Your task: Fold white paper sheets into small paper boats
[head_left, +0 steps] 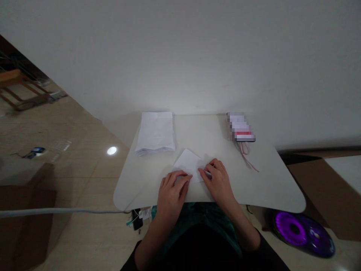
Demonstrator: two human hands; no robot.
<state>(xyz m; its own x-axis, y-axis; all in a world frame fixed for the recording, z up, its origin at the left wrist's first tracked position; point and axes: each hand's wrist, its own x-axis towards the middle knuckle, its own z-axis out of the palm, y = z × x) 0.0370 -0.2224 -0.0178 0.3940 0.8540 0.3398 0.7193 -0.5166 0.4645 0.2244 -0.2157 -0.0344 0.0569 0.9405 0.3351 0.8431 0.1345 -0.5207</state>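
Observation:
A folded sheet of white paper (187, 164) lies on the pale rounded table (254, 184), near its front edge. My left hand (172, 194) holds the sheet's left side, with the fingers on the paper. My right hand (217, 182) pinches its right side, and the fingertips cover part of the fold. Behind the hands and to the left lies a neat stack of white paper (155, 132). A pixelated, blurred packet (240, 127) with a pink cord (248, 155) sits at the back right; what it is cannot be told.
The table's back edge meets a white wall (180, 56). Below the front edge are a dark phone (137, 219) and a grey cable (56, 211). Cardboard boxes (329, 192) stand on the right, beside a purple glowing disc (303, 233).

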